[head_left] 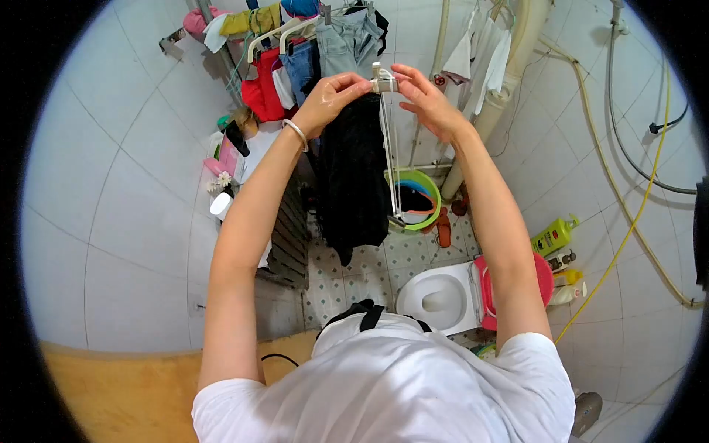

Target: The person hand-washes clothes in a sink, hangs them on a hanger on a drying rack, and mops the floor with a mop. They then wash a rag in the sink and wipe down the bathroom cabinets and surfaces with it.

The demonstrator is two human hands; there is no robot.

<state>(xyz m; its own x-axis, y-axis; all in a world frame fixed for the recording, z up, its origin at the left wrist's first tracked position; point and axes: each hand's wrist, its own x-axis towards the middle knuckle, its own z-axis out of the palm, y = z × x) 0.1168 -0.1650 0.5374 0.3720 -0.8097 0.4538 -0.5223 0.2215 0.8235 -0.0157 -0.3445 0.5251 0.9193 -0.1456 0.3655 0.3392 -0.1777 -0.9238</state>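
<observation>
Metal fitting [384,86] atop slim silvery bars [387,140], raised high above a tiled floor [323,284]: left hand [336,100] with thumb and fingertips pinched against its left end, apparently to steady it, right hand [432,103] open, fingers loosely spread at its right end. Black garment [354,177] hanging just below the left hand, presumably to dry, near grey shorts [347,44]. Hard to make out: the fitting's exact kind and any right-hand contact; hidden: whatever supports the garment.
</observation>
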